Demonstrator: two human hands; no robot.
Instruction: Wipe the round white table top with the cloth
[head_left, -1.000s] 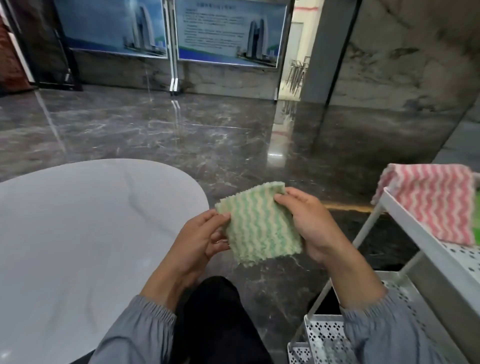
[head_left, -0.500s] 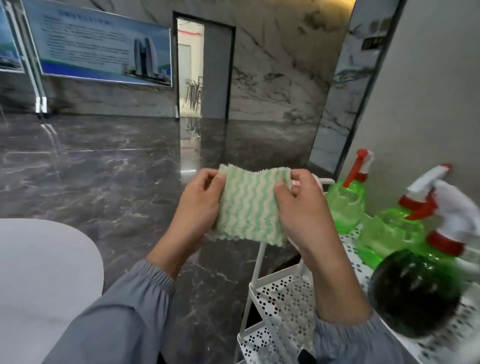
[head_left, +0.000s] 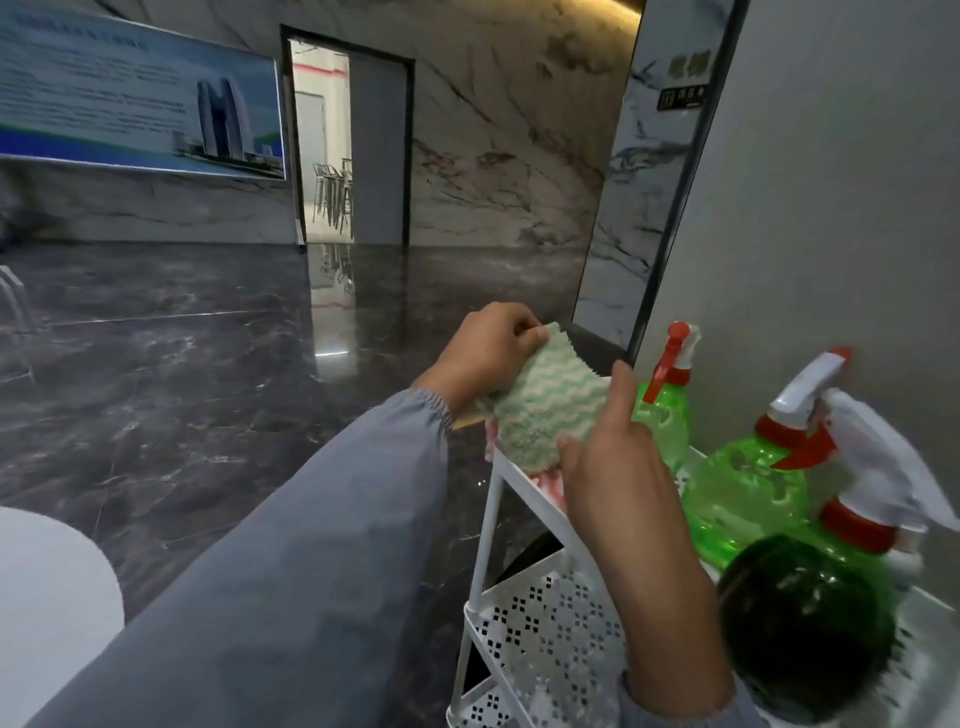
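A green-and-white wavy striped cloth is held between both hands above the near corner of a white cart. My left hand pinches its far top edge. My right hand grips its near lower side with thumb and fingers around it. Only a small curved piece of the round white table top shows at the bottom left, well away from the cloth.
A white perforated metal cart stands at right, with a pink striped cloth on its top shelf. Several green spray bottles with red-and-white triggers stand on it. Dark glossy marble floor lies beyond; a grey wall rises at right.
The view has swung right, away from the table and onto the cart. Both hands carried the cloth rightward, over the cart's top shelf, and bunched it from flat to curved.
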